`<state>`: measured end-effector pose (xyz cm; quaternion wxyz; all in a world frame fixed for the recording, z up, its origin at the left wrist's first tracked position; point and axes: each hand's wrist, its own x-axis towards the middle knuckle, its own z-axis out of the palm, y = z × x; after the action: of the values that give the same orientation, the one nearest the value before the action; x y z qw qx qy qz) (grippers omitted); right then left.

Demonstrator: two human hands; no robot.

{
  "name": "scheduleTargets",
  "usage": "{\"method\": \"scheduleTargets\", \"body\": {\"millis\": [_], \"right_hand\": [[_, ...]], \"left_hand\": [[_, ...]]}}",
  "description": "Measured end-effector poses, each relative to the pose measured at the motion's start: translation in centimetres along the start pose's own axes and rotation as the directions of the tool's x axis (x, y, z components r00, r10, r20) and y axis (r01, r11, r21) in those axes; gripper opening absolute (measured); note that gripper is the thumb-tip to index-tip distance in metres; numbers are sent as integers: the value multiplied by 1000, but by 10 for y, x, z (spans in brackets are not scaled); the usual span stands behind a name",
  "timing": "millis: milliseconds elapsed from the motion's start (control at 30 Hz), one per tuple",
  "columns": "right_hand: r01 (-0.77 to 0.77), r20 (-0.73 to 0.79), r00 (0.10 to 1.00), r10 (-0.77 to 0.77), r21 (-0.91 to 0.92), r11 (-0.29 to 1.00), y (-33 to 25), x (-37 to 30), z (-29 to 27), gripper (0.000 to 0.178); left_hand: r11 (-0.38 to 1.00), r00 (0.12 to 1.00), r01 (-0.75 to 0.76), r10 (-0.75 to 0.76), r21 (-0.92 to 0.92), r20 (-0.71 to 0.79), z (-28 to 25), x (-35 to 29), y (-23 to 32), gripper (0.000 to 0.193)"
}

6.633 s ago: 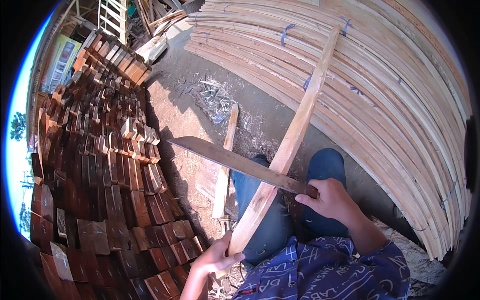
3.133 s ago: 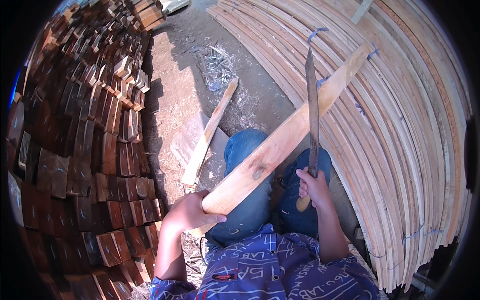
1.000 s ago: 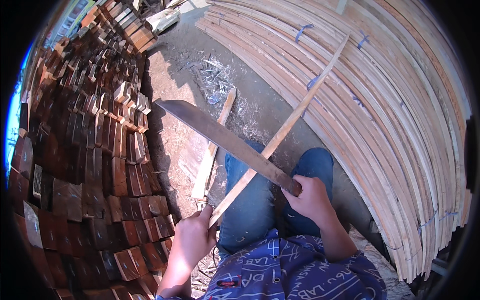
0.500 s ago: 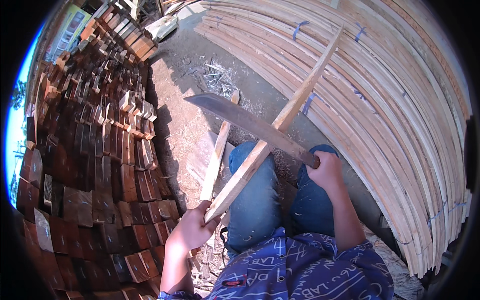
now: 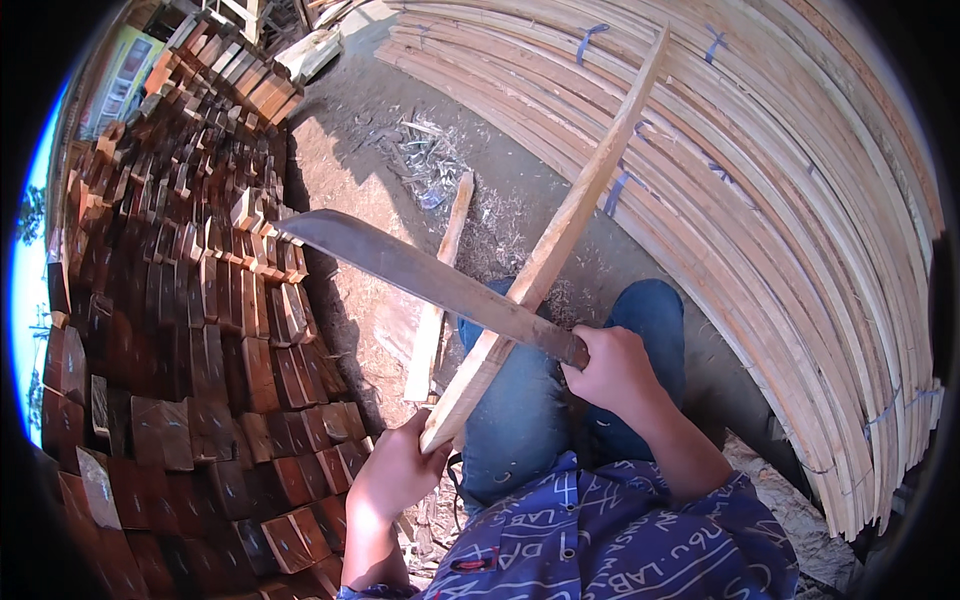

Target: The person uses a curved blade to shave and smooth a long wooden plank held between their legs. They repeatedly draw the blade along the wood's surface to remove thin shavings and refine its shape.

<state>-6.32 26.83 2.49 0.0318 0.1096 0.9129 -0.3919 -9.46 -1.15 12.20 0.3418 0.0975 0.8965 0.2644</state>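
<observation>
My left hand (image 5: 400, 468) grips the near end of a long, pale wooden strip (image 5: 572, 215), which slants away up and to the right across my knee. Closed round the handle of a machete (image 5: 410, 275) is my right hand (image 5: 615, 365). The broad dark blade crosses over the strip above my lap, its tip pointing left toward the timber stacks. Whether the blade touches the strip I cannot tell. Below the blade, a shorter wooden piece (image 5: 440, 290) lies on the ground in front of my left knee, partly hidden.
Stacked reddish-brown timber (image 5: 190, 400) fills the left side. Long pale strips tied in bundles (image 5: 740, 230) with blue ties curve along the right. Wood shavings (image 5: 430, 160) lie on the ground ahead. My knees in blue jeans (image 5: 520, 410) sit under the strip.
My right hand has moved left and down toward me, sliding the machete across the strip. The blade tip now reaches farther left. My left hand keeps its hold.
</observation>
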Motion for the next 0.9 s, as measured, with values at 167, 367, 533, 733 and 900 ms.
{"method": "scheduleTargets", "body": {"millis": [167, 367, 533, 733, 900], "right_hand": [[101, 16, 995, -99, -147, 984, 2, 28, -6, 19], [-52, -124, 992, 22, -242, 969, 35, 42, -26, 17], [-422, -334, 837, 434, 113, 900, 127, 64, -62, 21], [-516, -74, 778, 623, 490, 703, 136, 36, -46, 23], [-304, -74, 919, 387, 492, 816, 97, 16, -3, 23]], "left_hand": [[1000, 998, 17, -15, 23, -57, 4, -8, -1, 33], [1000, 1000, 17, -17, 22, 19, -1, -11, -1, 33], [998, 999, 46, -46, 35, -3, -4, -16, 0, 35], [995, 998, -21, 27, 95, -59, 5, -12, 19, 31], [986, 996, 0, 15, 168, -85, 16, -16, 24, 33]]}}
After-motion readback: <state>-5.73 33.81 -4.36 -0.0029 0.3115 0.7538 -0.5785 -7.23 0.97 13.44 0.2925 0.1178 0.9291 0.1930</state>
